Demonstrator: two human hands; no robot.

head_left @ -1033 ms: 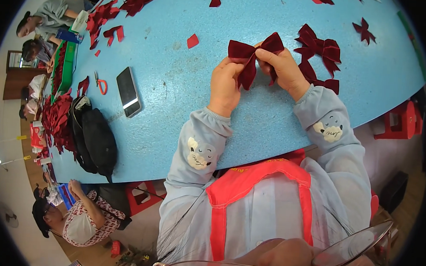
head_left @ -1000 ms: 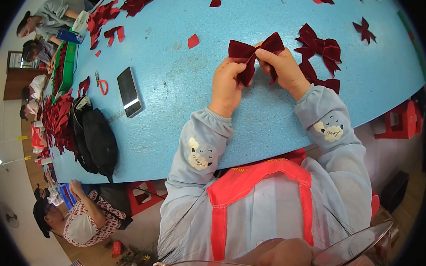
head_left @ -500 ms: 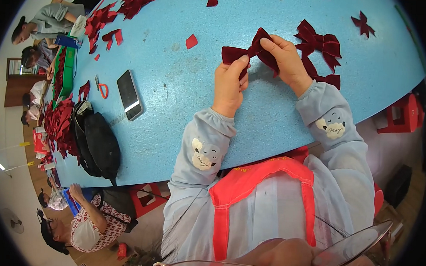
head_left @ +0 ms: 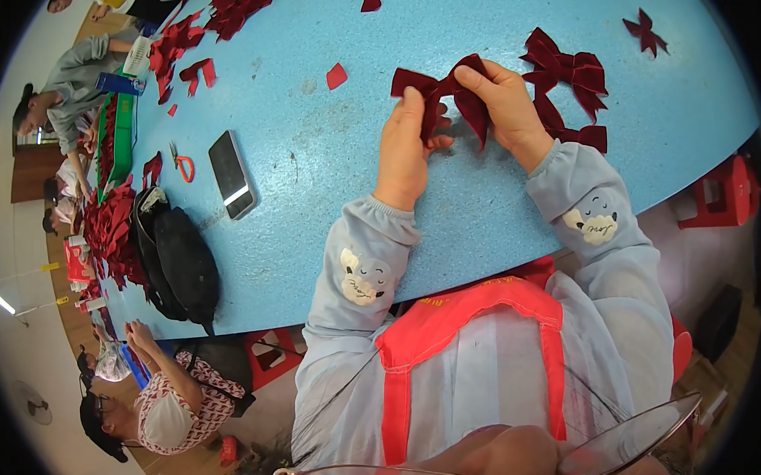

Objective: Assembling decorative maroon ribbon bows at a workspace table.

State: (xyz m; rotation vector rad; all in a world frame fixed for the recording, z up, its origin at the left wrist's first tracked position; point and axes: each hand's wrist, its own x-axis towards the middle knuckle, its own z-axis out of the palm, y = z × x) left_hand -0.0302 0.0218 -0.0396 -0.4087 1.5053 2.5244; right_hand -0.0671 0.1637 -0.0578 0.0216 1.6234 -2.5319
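A dark red velvet bow (head_left: pixel 467 105) is held just above the blue table between my two hands. My left hand (head_left: pixel 404 149) pinches its left loop, thumb on top and fingers partly hidden behind. On the right loop, my right hand (head_left: pixel 509 107) grips with thumb in front and fingers behind. The bow's tails hang downward between the hands. Beyond my right hand lie finished-looking velvet bows (head_left: pixel 566 73) and another dark red bow piece (head_left: pixel 576 134) close to my wrist. Grey sleeve covers (head_left: pixel 366 275) reach up to both my wrists.
On the blue table (head_left: pixel 314 209) lie a phone (head_left: pixel 231 173), orange-handled scissors (head_left: pixel 183 164), a black pouch (head_left: pixel 180 258), piles of red velvet pieces (head_left: pixel 116 234) and a small bow (head_left: pixel 645 33). A green crate (head_left: pixel 120 141) stands left. Co-workers (head_left: pixel 174 398) sit along the left; a red stool (head_left: pixel 722 193) is at right.
My left fingers have shifted from the bow's centre outward along its left loop and loosened somewhat. The bow now sits slightly lower, its tails more visible. A co-worker at left has leaned in.
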